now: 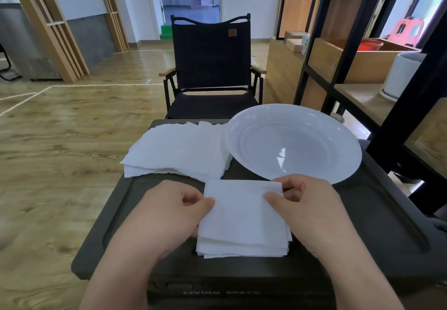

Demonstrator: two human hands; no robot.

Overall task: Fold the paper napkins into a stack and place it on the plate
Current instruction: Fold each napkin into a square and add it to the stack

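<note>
Napkins folded into a soft white square stack (243,220) lay nearest, on the front of the dark surface (358,215), their layered edges slightly ragged. The left hand (167,215) pinched the stack's left edge between thumb and curled fingers, and the right hand (307,210) pinched its right edge the same way, thumb on top. The surface was a matte, dark moulded lid with a raised rim and faint lettering on its front face. Farther back on the left lay a looser pile of unfolded napkins (176,151), crinkled and flat, one corner hanging over the surface's left edge. Just beside that pile, at the back right, sat a round, glossy white plate (294,144) with a broad rim, holding nothing. Beyond the surface stood a black fabric folding chair (210,65) with wooden armrests on a wood-grain floor (60,135). A black-framed shelf (362,43) with wooden boards rose on the right.
</note>
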